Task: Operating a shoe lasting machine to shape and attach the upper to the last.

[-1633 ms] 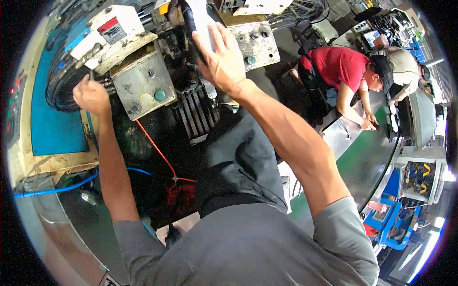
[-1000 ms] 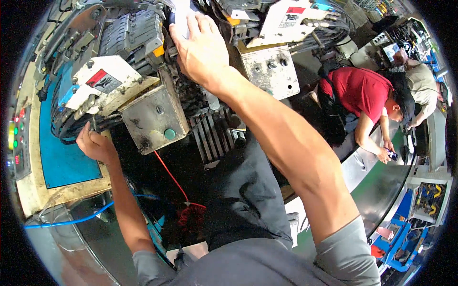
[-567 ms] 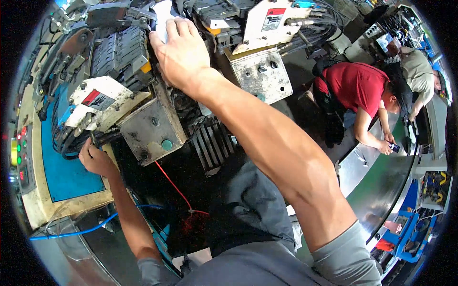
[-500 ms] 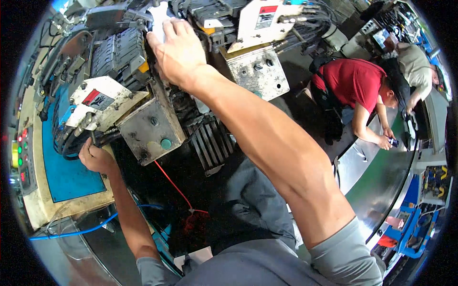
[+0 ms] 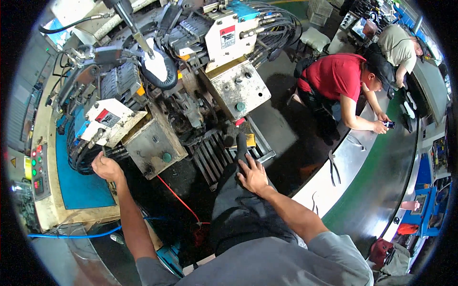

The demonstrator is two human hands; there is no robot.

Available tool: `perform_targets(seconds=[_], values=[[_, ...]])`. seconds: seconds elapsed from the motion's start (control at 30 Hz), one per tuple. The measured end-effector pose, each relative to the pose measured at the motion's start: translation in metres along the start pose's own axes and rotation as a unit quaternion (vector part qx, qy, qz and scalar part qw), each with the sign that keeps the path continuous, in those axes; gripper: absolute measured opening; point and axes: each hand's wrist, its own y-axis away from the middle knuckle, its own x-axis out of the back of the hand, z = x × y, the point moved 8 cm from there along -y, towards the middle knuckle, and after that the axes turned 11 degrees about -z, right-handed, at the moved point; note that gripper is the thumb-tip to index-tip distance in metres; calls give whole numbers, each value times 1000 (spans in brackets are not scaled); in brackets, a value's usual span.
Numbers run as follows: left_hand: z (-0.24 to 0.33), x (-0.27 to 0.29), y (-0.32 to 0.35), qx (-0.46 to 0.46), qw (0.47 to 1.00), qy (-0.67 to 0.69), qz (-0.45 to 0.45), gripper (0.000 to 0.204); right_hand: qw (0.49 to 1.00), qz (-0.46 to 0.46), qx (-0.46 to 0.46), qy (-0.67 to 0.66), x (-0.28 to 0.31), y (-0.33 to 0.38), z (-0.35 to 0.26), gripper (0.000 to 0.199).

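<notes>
My left hand [image 5: 107,167] is curled on a bundle of black hoses [image 5: 78,155] at the left side of a grimy machine [image 5: 191,100], just below a white plate with a red label [image 5: 110,121]. My right hand [image 5: 253,175] lies flat with fingers spread on my own thigh in dark trousers [image 5: 234,209], holding nothing. Above both hands, two dirty metal boxes with green buttons [image 5: 155,148] [image 5: 238,88] hang off the machine. A white oval part ringed in black [image 5: 156,66] sits high on the machine.
A panel with coloured lights [image 5: 36,167] and a blue mat [image 5: 78,183] lie left. A blue hose [image 5: 71,234] and red cable [image 5: 176,198] run below. A floor grate [image 5: 212,155] sits ahead. At the green conveyor [image 5: 386,167], a person in red [image 5: 336,76] leans; another person [image 5: 398,43] stands behind.
My right hand has come down from the top of the machine onto my thigh. My left hand has stayed at the hoses. The view has tilted and widened.
</notes>
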Motion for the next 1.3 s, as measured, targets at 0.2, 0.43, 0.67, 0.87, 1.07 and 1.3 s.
perform_targets(seconds=[0.2,0.43,0.67,0.87,1.07,1.3], values=[[-7,-2,0,-15,1000,-10,-18,29,998,6,-39,-51,5,-3,30,65],[1,-5,0,-4,1000,-21,-8,29,997,11,-49,-62,6,-2,34,65],[-1,-7,1,-6,999,-35,3,28,997,13,-50,-56,5,-11,35,63],[-3,-5,1,-25,999,-23,16,28,997,15,-43,-57,2,-17,29,62],[-3,-8,4,-9,1000,-19,16,25,997,14,-43,-55,-3,-18,28,62],[0,-8,7,-1,1000,21,22,24,998,-1,-49,-48,-11,-23,26,62]])
